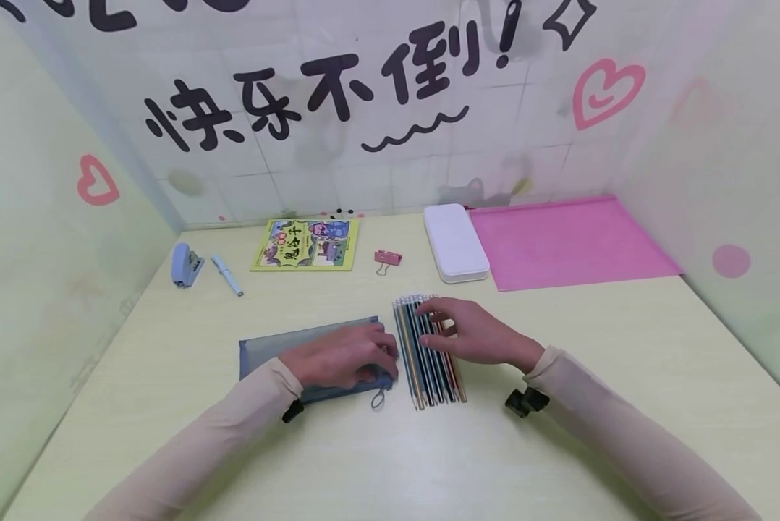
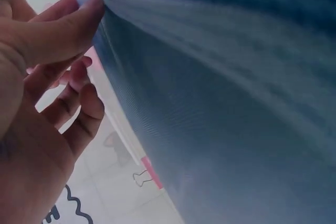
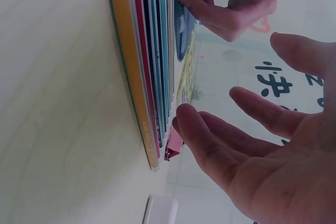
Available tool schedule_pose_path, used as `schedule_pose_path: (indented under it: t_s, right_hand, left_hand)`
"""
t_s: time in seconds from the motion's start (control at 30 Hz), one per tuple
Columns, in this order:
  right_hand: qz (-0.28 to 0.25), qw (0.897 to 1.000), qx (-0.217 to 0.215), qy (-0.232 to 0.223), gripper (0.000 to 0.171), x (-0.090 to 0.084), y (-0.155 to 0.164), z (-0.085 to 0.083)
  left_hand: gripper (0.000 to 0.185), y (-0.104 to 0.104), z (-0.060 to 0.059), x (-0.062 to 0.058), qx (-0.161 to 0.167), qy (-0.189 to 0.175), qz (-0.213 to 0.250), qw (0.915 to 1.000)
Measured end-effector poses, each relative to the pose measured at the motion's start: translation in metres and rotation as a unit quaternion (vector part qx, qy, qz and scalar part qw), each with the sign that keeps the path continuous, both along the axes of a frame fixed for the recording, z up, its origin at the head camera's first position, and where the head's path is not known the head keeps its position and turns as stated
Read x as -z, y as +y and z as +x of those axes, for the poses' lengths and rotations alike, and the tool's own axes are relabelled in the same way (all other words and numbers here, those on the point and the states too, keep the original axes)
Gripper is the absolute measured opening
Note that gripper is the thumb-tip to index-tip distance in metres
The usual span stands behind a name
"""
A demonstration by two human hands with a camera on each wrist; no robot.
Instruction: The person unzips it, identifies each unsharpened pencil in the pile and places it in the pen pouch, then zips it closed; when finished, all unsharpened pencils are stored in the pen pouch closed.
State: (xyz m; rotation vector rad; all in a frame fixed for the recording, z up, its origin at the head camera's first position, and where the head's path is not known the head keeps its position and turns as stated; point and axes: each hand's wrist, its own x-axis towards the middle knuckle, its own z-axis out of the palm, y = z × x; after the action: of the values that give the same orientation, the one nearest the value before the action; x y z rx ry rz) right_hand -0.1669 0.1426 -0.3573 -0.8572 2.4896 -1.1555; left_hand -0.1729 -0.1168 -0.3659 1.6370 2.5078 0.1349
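Both hands are working near the counter's front edge: the left hand (image 1: 341, 356) is pinching the blue mesh pouch (image 1: 279, 346), the right hand (image 1: 475, 334) is resting flat, fingers straight, on the row of pencils (image 1: 427, 351). Gathering them evenly would probably help.

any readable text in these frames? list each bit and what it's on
"快乐不倒!" in big black characters on the back wall, with pink hearts and a squiggle beside it.
Cut-off black strokes along the wall's top edge: unreadable.
Booklet: cartoon cover with a title, too small to read.
Pencils under the right hand, pouch under the left hand: no legible print.
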Motion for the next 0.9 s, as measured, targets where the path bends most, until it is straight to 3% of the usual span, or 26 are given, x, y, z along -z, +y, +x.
schedule_pose_path:
  t_s: [0.3,0.6,0.73,0.9]
  right_hand:
    - [-0.003,1.000,0.002,0.017,0.039,0.000,-0.001,0.001]
    - [-0.031,0.999,-0.020,0.022,0.038,-0.006,-0.014,0.005]
    - [-0.060,0.997,-0.037,0.040,0.035,-0.008,-0.025,0.010]
    - [-0.083,0.992,-0.044,0.086,0.032,-0.008,-0.039,0.013]
  left_hand:
    - [0.026,0.004,-0.005,-0.006,0.002,0.017,0.002,0.9998]
    - [0.021,-0.007,-0.020,-0.042,-0.032,-0.024,0.058,0.9975]
    - [0.021,-0.018,-0.029,-0.052,-0.073,-0.082,0.110,0.9878]
    - [0.021,-0.031,-0.037,-0.055,-0.122,-0.153,0.187,0.9628]
